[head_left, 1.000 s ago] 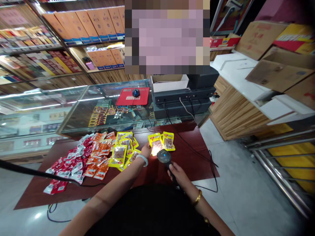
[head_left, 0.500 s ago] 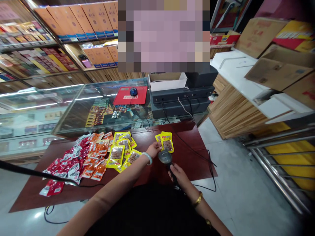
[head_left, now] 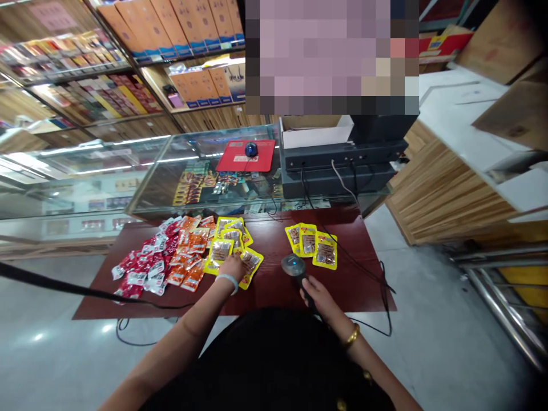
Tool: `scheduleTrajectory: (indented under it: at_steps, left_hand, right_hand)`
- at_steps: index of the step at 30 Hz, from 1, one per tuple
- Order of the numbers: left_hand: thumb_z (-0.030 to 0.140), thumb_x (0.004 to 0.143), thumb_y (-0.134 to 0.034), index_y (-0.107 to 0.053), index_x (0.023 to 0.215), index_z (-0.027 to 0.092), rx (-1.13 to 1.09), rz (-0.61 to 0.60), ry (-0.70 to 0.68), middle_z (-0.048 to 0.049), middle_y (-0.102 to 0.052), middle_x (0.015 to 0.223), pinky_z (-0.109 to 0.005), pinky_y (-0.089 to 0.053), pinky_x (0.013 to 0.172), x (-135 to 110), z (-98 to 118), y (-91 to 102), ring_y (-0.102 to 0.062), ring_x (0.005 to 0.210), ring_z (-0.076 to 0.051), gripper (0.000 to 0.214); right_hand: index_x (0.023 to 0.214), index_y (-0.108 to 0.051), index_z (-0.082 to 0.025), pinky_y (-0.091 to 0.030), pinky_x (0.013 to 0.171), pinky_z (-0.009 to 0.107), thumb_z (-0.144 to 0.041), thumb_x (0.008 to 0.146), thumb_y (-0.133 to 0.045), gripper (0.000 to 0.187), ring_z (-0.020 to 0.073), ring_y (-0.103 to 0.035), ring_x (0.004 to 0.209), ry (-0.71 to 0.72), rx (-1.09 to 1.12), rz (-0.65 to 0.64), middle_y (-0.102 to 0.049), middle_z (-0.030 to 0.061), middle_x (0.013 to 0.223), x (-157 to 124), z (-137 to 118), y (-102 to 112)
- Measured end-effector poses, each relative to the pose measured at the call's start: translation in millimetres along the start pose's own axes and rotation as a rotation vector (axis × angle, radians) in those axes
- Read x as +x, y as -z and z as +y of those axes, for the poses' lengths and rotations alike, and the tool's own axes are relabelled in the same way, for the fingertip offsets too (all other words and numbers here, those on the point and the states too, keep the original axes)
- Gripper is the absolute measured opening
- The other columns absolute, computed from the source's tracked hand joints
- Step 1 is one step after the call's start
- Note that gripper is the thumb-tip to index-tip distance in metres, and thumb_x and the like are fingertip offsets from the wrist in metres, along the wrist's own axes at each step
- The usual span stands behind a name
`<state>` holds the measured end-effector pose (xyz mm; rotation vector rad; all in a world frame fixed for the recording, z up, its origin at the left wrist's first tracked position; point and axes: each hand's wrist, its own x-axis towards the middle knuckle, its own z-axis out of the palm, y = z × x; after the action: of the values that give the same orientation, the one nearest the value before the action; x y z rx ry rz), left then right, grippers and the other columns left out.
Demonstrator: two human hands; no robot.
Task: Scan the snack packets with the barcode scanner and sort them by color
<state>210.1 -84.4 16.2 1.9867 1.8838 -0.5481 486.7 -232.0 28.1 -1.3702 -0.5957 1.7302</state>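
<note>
My left hand (head_left: pixel 233 267) reaches down into a loose pile of yellow snack packets (head_left: pixel 221 249). Its bent fingers are closed on the left edge of the nearest yellow snack packet (head_left: pixel 251 266); the fingertips are partly hidden. A black handheld barcode scanner (head_left: pixel 293 264) is gripped in my right hand (head_left: pixel 319 297), its head raised above the table. Just beyond the scanner, three more yellow packets (head_left: pixel 325 251) lie side by side, slightly overlapping.
Orange packets (head_left: pixel 187 260) and red-and-white packets (head_left: pixel 148 262) lie heaped on the left of the dark red table (head_left: pixel 274 297). Black cables (head_left: pixel 355 264) cross its right side. Behind stand a glass counter (head_left: pixel 171 171), a red mouse pad (head_left: pixel 257 162) and dark till equipment (head_left: pixel 342 171). A person faces me.
My left hand has moved left from the right-hand packets to the yellow pile. The right-hand packets are now spread apart. My right hand still holds the scanner. The view has shifted.
</note>
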Motion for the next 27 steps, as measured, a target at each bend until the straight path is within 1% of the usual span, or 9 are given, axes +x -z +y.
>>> scheduleTrajectory:
  at_steps: [4,8,10,14,18,20,22,24,27]
  left_hand:
    - [0.04,0.066,-0.071,-0.059,0.104,0.01,-0.116,-0.045,0.056,-0.0208,-0.065,0.108,-0.035,-0.047,0.081,-1.9,0.2,-11.1,-0.063,0.1,-0.032,0.051]
    - [0.041,0.069,-0.067,-0.065,0.082,0.014,-0.413,-0.136,0.006,-0.012,-0.071,0.085,-0.031,-0.046,0.07,1.5,6.6,-19.7,-0.066,0.081,-0.025,0.029]
    - [0.041,0.069,-0.067,-0.066,0.075,0.015,-0.598,-0.161,-0.026,-0.0069,-0.07,0.074,-0.028,-0.045,0.066,3.5,12.8,-25.3,-0.064,0.073,-0.021,0.026]
    - [0.047,0.062,-0.07,-0.067,0.074,0.014,-0.931,-0.182,-0.075,-0.0047,-0.07,0.07,-0.026,-0.046,0.062,6.4,31.8,-33.1,-0.063,0.067,-0.019,0.036]
    - [0.05,0.055,-0.074,-0.068,0.073,0.012,-1.103,-0.171,-0.12,-0.0052,-0.071,0.07,-0.027,-0.047,0.061,8.2,51.3,-30.4,-0.062,0.065,-0.018,0.043]
    - [0.05,0.051,-0.077,-0.068,0.073,0.012,-1.181,-0.179,-0.127,-0.0045,-0.07,0.068,-0.027,-0.048,0.061,9.9,62.1,-27.4,-0.061,0.063,-0.017,0.045]
    - [0.049,0.049,-0.08,-0.067,0.072,0.011,-1.265,-0.226,-0.156,-0.0038,-0.068,0.065,-0.027,-0.048,0.062,12.4,77.1,-24.3,-0.061,0.062,-0.016,0.045]
    - [0.048,0.049,-0.081,-0.067,0.074,0.011,-1.33,-0.295,-0.204,-0.0027,-0.067,0.063,-0.026,-0.048,0.061,15.4,97.9,-20.7,-0.06,0.06,-0.015,0.046]
    - [0.049,0.055,-0.079,-0.067,0.08,0.012,-1.355,-0.355,-0.257,0.0006,-0.062,0.059,-0.023,-0.043,0.051,20.3,136.1,-13.9,-0.053,0.049,-0.01,0.046]
  right_hand:
    - [0.091,-0.056,-0.021,-0.034,0.044,0.021,-0.065,0.073,-0.063,0.047,0.0089,-0.044,0.045,0.008,-0.033,-0.038,-0.052,-0.0065,0.056,4.8,-3.4,-6.1]
    - [0.09,-0.056,-0.021,-0.033,0.044,0.02,-0.066,0.073,-0.062,0.049,0.0088,-0.043,0.044,0.004,-0.071,-0.073,-0.052,-0.0065,0.056,7.0,-3.9,-9.4]
    - [0.09,-0.056,-0.02,-0.032,0.044,0.02,-0.066,0.074,-0.061,0.049,0.0086,-0.043,0.044,0.01,-0.086,-0.082,-0.051,-0.0066,0.055,7.7,-3.5,-9.6]
    - [0.094,-0.056,-0.019,-0.031,0.044,0.02,-0.067,0.075,-0.059,0.051,0.0084,-0.042,0.045,0.029,-0.07,-0.073,-0.05,-0.0069,0.056,8.2,-4.3,-8.1]
    - [0.104,-0.055,-0.019,-0.031,0.044,0.02,-0.066,0.075,-0.061,0.055,0.0087,-0.041,0.044,0.04,-0.002,-0.045,-0.049,-0.0074,0.055,4.7,-6.2,-4.2]
    - [0.105,-0.055,-0.019,-0.03,0.043,0.021,-0.065,0.075,-0.062,0.055,0.0089,-0.042,0.044,0.04,0.034,-0.024,-0.05,-0.0072,0.055,0.5,-6.4,-1.0]
    - [0.102,-0.056,-0.019,-0.029,0.043,0.021,-0.064,0.074,-0.064,0.053,0.0091,-0.042,0.045,0.04,0.066,0.021,-0.05,-0.0066,0.055,-4.7,-6.1,3.4]
    - [0.098,-0.056,-0.02,-0.03,0.043,0.021,-0.065,0.072,-0.065,0.053,0.0091,-0.043,0.045,0.04,0.103,0.083,-0.051,-0.0064,0.055,-10.3,-5.2,8.9]
    - [0.099,-0.056,-0.02,-0.032,0.043,0.02,-0.067,0.069,-0.067,0.056,0.0092,-0.042,0.044,0.05,0.164,0.173,-0.051,-0.0068,0.055,-17.5,-2.8,18.3]
